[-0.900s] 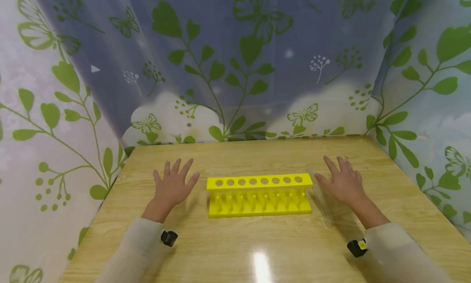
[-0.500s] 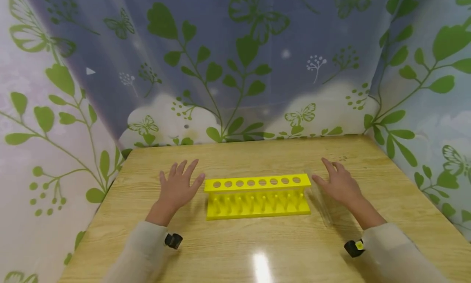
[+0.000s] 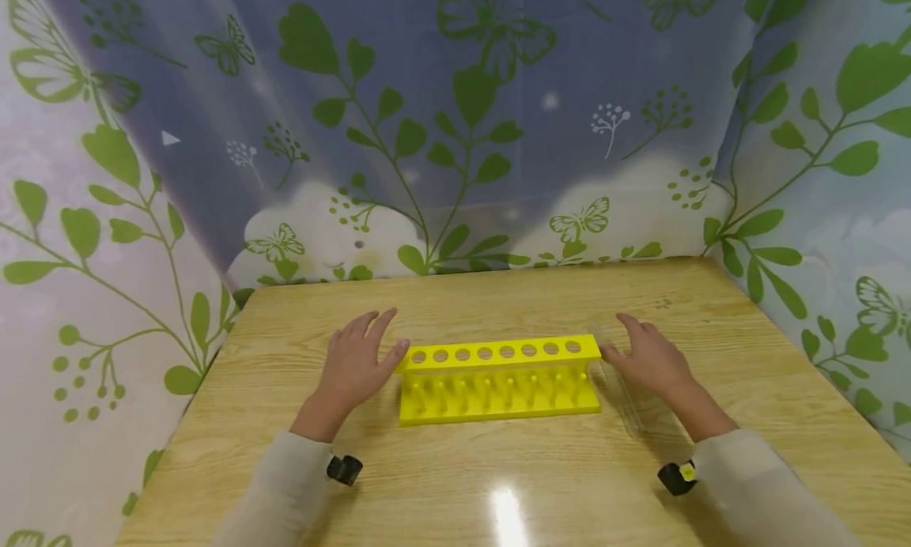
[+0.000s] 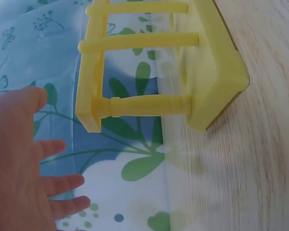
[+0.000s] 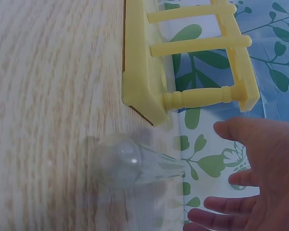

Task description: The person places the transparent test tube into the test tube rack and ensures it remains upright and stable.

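Now, yellow rack (image 3: 498, 377) w/ empty holes, both hands (image 3: 359, 365) (image 3: 644, 361) open, clear tube (image 3: 621, 389) beside rt hand.

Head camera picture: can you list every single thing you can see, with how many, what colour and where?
test tube rack: one, yellow, middle of the table, holes all empty
test tube: one, clear, lying on the table just right of the rack
table: one, light wood, under everything
curtain: white and blue with green leaves and butterflies, behind and at both sides
left hand: one, fingers spread, at the rack's left end
right hand: one, open, at the rack's right end, over the tube
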